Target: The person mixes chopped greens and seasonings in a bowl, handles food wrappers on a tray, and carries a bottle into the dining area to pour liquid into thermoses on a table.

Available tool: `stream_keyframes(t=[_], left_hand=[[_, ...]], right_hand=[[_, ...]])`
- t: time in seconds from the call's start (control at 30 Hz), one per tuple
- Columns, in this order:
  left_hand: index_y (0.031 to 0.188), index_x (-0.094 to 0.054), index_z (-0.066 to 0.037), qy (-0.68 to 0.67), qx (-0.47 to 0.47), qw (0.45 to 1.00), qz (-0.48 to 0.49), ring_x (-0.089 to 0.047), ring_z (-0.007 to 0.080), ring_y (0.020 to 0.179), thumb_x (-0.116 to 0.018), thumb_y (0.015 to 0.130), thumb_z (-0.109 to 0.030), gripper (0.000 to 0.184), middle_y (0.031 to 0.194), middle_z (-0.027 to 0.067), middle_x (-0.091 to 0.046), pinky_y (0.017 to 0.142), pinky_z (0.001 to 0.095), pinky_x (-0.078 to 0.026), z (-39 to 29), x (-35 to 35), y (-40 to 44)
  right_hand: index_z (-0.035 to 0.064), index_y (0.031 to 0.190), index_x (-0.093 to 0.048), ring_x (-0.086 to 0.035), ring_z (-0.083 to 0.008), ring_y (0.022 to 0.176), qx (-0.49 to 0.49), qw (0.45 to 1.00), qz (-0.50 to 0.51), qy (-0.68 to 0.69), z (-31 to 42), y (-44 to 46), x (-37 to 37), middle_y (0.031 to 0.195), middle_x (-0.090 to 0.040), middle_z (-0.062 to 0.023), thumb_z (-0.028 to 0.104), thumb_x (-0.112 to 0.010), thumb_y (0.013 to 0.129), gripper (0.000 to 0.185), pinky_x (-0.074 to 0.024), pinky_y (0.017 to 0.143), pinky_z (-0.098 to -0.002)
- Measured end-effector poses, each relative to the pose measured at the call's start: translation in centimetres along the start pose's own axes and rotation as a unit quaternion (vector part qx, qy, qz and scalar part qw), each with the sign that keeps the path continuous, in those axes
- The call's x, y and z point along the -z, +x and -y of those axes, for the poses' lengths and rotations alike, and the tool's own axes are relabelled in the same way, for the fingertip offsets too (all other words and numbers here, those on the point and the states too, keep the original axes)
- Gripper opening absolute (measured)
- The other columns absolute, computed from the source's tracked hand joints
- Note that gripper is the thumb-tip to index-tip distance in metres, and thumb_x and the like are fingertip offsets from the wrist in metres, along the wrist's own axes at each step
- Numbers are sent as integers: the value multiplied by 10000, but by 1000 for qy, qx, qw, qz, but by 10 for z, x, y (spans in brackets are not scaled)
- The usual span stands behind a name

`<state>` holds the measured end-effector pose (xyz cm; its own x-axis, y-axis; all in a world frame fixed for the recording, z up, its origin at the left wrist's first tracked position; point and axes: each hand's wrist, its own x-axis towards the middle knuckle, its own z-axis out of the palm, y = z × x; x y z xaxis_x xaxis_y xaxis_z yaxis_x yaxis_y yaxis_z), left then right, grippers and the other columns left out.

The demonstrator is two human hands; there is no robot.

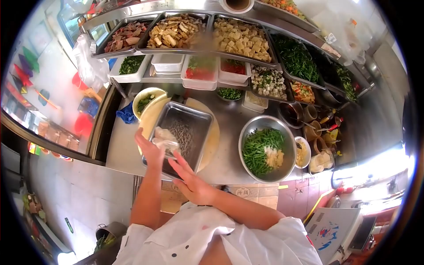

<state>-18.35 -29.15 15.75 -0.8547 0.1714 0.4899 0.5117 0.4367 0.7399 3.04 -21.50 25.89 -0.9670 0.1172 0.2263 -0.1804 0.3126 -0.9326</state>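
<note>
Steel counter, across view. On it, deep metal tray, left of centre, overlapping pale round board. To right, steel bowl with chopped greens. Right hand open, fingers extended, nothing gripped. Left hand beside whitish bundle; grip cannot be told. Bundle in tray, next to small grey pieces. Step seems to be handling over tray; next move calls for fingers clearing rim.
</note>
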Motion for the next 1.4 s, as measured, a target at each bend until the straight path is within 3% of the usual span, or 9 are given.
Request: stream_keyframes(t=[0.17, 0.3, 0.37, 0.5, 0.73, 0.9, 1.03, 1.2, 1.4], left_hand=[[1364, -440, 19, 77, 36, 995, -57, -487, 432, 1246, -830, 818, -249, 723, 1327, 222, -497, 1067, 482, -421, -26, -2, 42], [1344, -471, -8, 207, -7, 975, 74, -477, 438, 1292, -819, 823, -284, 685, 1346, 230, -502, 1065, 501, -427, -8, -71, 35], [1333, -481, -8, 353, 117, 882, 289, -451, 418, 1338, -898, 708, -401, 848, 1378, 211, -492, 1093, 505, -424, -16, -96, 22], [1315, -503, -26, 284, 152, 889, 326, -445, 415, 1328, -943, 631, -431, 908, 1358, 214, -507, 1114, 503, -396, -26, -89, 6], [988, -685, 6, 127, 109, 962, 217, -662, 183, 772, -793, 865, -194, 258, 844, 90, -700, 741, 324, -543, 21, -23, 3], [966, -743, -32, 161, 191, 950, 188, -734, 346, 890, -709, 901, -278, 257, 909, 198, -745, 807, 419, -564, 109, 40, 43], [1169, -707, -65, 220, 162, 929, 251, -715, 369, 1008, -656, 926, -293, 337, 1081, 197, -738, 878, 455, -557, 179, 65, 86], [1413, -575, -118, 310, 89, 894, 311, -616, 339, 1229, -653, 930, -320, 529, 1318, 180, -642, 1034, 469, -507, 321, 20, 173], [1474, -551, -176, 272, 152, 896, 316, -522, 387, 1342, -683, 914, -384, 612, 1467, 155, -539, 1116, 450, -460, 322, -42, 252]], right_hand=[[25, 1601, -307, -284, -331, 1546, -11, 999, 40, 28, -7, -50, 70, 1656, -301, -210, 128, -561, 1052, 614, -254, 1246, -400], [-1, 1493, -480, -535, -250, 1377, -222, 959, 6, 178, -14, -94, 119, 1555, -471, -174, 147, -561, 1067, 458, -429, 1136, -337], [-50, 1356, -600, -679, -191, 1150, -223, 944, -112, 214, -30, -125, 131, 1327, -646, -162, 129, -608, 1048, 356, -527, 988, -284], [-80, 1132, -719, -735, -160, 878, -353, 863, -293, 209, -57, -184, 164, 904, -763, -95, 113, -708, 984, 244, -572, 813, -271], [-4, 918, -729, -660, -140, 630, -410, 808, -406, 117, -100, -243, 232, 759, -715, -74, 187, -721, 980, 201, -553, 595, -272], [-23, 1094, -727, -734, -353, 838, -243, 882, -216, -340, -121, -221, 255, 890, -752, -147, 102, -623, 999, 188, -586, 765, -390], [23, 1296, -644, -640, -431, 1139, -249, 865, -206, -383, -97, -182, 218, 1247, -660, -248, 149, -601, 956, 365, -507, 982, -491], [7, 1224, -667, -656, -411, 1043, -368, 872, -171, -273, -77, -116, 126, 1157, -669, -227, 177, -694, 924, 346, -534, 927, -468], [13, 1246, -672, -722, -293, 1016, -359, 900, -88, -232, -33, 13, 6, 1204, -687, -170, 190, -740, 934, 366, -576, 865, -388]])
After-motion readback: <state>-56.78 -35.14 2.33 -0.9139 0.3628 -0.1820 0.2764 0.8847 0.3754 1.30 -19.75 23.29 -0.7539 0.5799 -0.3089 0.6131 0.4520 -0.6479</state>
